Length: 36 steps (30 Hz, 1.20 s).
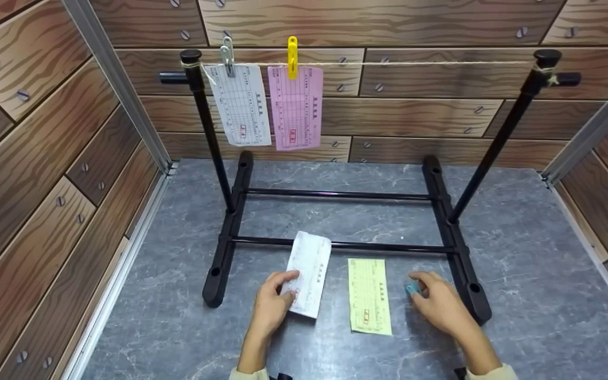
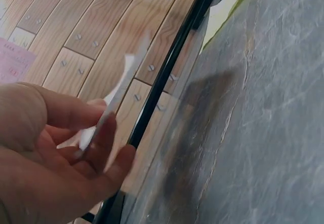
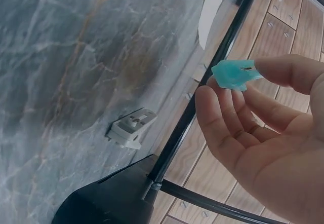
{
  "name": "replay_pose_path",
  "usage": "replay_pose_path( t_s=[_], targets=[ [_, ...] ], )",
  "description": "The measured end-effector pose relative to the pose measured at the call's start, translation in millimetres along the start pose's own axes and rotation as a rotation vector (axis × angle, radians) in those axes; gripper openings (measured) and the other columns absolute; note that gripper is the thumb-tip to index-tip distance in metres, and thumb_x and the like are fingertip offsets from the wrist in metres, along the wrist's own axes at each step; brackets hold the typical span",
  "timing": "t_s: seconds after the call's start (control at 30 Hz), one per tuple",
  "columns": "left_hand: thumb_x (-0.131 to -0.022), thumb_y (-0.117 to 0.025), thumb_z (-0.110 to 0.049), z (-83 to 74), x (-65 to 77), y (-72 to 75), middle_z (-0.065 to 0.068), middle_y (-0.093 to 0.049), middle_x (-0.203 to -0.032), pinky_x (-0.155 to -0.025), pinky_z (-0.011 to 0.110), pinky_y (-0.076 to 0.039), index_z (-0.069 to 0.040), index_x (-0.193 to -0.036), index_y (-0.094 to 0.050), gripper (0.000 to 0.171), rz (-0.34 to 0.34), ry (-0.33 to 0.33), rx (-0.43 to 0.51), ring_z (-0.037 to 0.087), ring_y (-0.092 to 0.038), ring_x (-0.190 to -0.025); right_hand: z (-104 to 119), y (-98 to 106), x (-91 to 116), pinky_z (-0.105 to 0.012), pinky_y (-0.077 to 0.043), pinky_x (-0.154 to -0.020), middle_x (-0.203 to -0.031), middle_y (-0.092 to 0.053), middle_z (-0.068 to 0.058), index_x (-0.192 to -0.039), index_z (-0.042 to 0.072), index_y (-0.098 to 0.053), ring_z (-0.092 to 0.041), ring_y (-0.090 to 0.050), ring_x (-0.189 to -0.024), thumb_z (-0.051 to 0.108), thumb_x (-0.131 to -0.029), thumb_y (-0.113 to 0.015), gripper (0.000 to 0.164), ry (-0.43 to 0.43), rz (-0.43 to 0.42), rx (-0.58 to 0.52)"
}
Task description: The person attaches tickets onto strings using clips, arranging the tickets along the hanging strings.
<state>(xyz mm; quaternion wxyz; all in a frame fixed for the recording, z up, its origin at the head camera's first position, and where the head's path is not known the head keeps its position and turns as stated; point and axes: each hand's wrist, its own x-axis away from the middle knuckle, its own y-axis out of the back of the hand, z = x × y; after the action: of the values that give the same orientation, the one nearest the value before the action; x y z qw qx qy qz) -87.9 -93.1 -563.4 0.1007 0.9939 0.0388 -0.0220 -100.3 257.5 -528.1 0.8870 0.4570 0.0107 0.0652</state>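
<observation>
In the head view my left hand (image 1: 272,303) pinches a white printed paper slip (image 1: 310,274) by its left edge, raised off the table. The left wrist view shows that slip (image 2: 117,89) almost edge-on between thumb and fingers. My right hand (image 1: 441,301) pinches a teal clothes peg (image 1: 412,287), seen more closely as a teal peg (image 3: 234,74) in the right wrist view. Between the hands a yellow printed slip (image 1: 369,296) lies flat. A grey peg (image 3: 132,127) rests on the table below my right hand; the head view does not show it.
A black rack (image 1: 335,194) with two uprights stands on the grey marbled table (image 1: 145,316). Along the string (image 1: 430,63) between them, a grey peg (image 1: 228,55) holds a white slip (image 1: 243,111) and a yellow peg (image 1: 292,58) holds a pink slip (image 1: 297,111). Wood-patterned panels surround it.
</observation>
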Motion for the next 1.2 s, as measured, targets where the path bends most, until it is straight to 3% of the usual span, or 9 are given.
replay_pose_path(
  t_s=[0.07,0.17,0.33,0.47,0.6,0.7,0.83,1.0,1.2],
  targets=[
    [-0.082,-0.064,0.011,-0.6,-2.1,-1.5,0.007,-0.067,-0.112,-0.095,0.031,-0.047,-0.001,-0.114,-0.074,0.035,-0.023,-0.025,0.029,0.023,-0.059,-0.109,1.0,1.6,-0.3,-0.043,-0.052,-0.075,-0.098,-0.059,-0.007,-0.126,-0.002,-0.064,-0.024,-0.060,-0.089,0.005,-0.088,-0.068,0.039,-0.002,-0.015,-0.028],
    [-0.083,-0.068,0.011,-3.0,-5.0,-3.9,0.006,-0.068,-0.106,-0.095,0.031,-0.048,-0.001,-0.108,-0.075,0.028,-0.073,-0.124,0.061,0.022,-0.061,-0.106,3.1,4.0,-0.3,-0.045,-0.056,-0.079,-0.107,-0.065,-0.014,-0.126,-0.001,-0.062,-0.032,-0.066,-0.094,0.004,-0.089,-0.067,0.038,-0.009,-0.030,-0.091],
    [-0.082,-0.064,0.019,-15.2,-8.2,-8.0,0.013,-0.065,-0.100,-0.091,0.034,-0.050,0.003,-0.101,-0.072,0.026,-0.111,-0.258,0.095,0.028,-0.061,-0.098,7.3,8.6,0.6,-0.040,-0.056,-0.072,-0.113,-0.067,-0.017,-0.127,0.002,-0.061,-0.032,-0.067,-0.096,0.005,-0.091,-0.065,0.036,-0.017,-0.045,-0.187],
    [-0.081,-0.059,0.024,-41.6,-7.9,-6.2,0.016,-0.061,-0.097,-0.083,0.034,-0.049,0.007,-0.098,-0.069,0.027,-0.093,-0.331,0.068,0.031,-0.058,-0.091,11.0,12.7,0.7,-0.035,-0.053,-0.064,-0.115,-0.064,-0.012,-0.120,0.007,-0.060,-0.026,-0.062,-0.092,0.000,-0.089,-0.063,0.032,0.004,-0.058,-0.278],
    [-0.080,-0.058,0.025,-63.0,-10.9,-4.9,0.017,-0.059,-0.102,-0.077,0.034,-0.049,0.007,-0.101,-0.069,0.029,-0.067,-0.432,-0.004,0.032,-0.058,-0.090,15.6,19.0,0.0,-0.036,-0.056,-0.062,-0.121,-0.064,-0.014,-0.114,0.006,-0.058,-0.027,-0.066,-0.091,-0.007,-0.089,-0.061,0.028,0.034,-0.048,-0.471],
    [-0.079,-0.058,0.027,-62.7,-20.6,-7.7,0.020,-0.059,-0.112,-0.077,0.035,-0.051,0.008,-0.109,-0.068,0.037,-0.037,-0.501,-0.030,0.034,-0.058,-0.096,19.2,25.2,-1.2,-0.039,-0.060,-0.063,-0.121,-0.064,-0.018,-0.112,0.000,-0.056,-0.029,-0.071,-0.089,-0.011,-0.092,-0.059,0.024,0.083,-0.061,-0.625],
    [-0.080,-0.058,0.027,-57.8,-36.3,-11.2,0.023,-0.055,-0.129,-0.081,0.037,-0.053,0.008,-0.126,-0.064,0.050,0.004,-0.570,-0.036,0.033,-0.058,-0.108,24.6,34.3,-5.4,-0.042,-0.060,-0.062,-0.117,-0.063,-0.024,-0.112,-0.009,-0.052,-0.030,-0.072,-0.085,-0.016,-0.093,-0.056,0.021,0.166,-0.095,-0.752],
    [-0.085,-0.059,0.023,-67.4,-48.6,-13.4,0.021,-0.051,-0.139,-0.083,0.035,-0.054,0.007,-0.137,-0.058,0.054,0.058,-0.691,0.005,0.031,-0.058,-0.112,31.1,45.5,-11.5,-0.042,-0.060,-0.065,-0.114,-0.062,-0.024,-0.118,-0.013,-0.048,-0.034,-0.072,-0.086,-0.020,-0.092,-0.052,0.028,0.242,-0.090,-0.816],
    [-0.091,-0.058,0.018,-85.2,-60.5,-18.1,0.024,-0.054,-0.130,-0.085,0.034,-0.055,0.012,-0.132,-0.059,0.042,0.065,-0.823,0.129,0.031,-0.058,-0.111,38.8,54.2,-15.8,-0.040,-0.061,-0.067,-0.117,-0.059,-0.025,-0.126,-0.016,-0.045,-0.034,-0.071,-0.088,-0.018,-0.093,-0.054,0.035,0.310,-0.070,-0.842]
  ],
)
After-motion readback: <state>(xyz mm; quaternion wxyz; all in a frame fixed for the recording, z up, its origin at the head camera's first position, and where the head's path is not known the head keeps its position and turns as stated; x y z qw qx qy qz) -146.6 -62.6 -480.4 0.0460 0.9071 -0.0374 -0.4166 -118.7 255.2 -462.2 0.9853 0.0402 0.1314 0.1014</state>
